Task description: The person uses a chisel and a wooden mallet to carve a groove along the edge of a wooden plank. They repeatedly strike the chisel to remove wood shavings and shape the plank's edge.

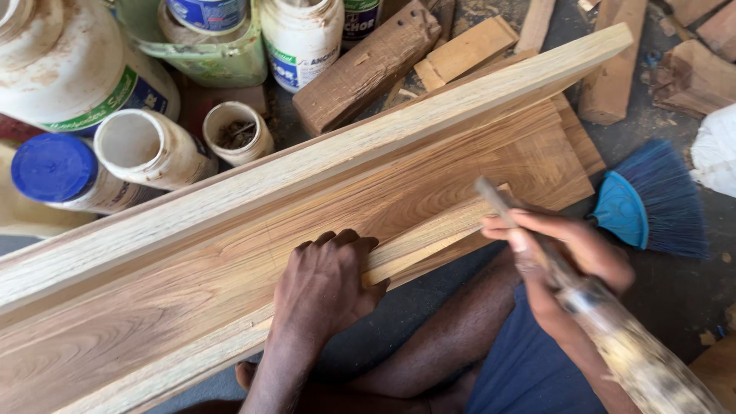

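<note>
Boards: a wooden assembly [230,253] of a wide flat plank with a pale strip [429,230] along its near edge and a taller board [330,153] standing on edge behind, lying slantwise over our legs and the floor. Our left hand [326,287] presses flat, fingers curled over the strip. Our right hand [567,257] is clamped round a chisel [537,245], its blade laid on the strip's end.

Risks, as we judge them: the blade may skid along the grain toward the left hand; the unclamped work may shift on our knees.

Surroundings: glue tubs [84,84], blue-capped bottle [54,169], open jar [238,130], offcuts [368,65], blue brush [652,203] crowding the far side and right.
</note>
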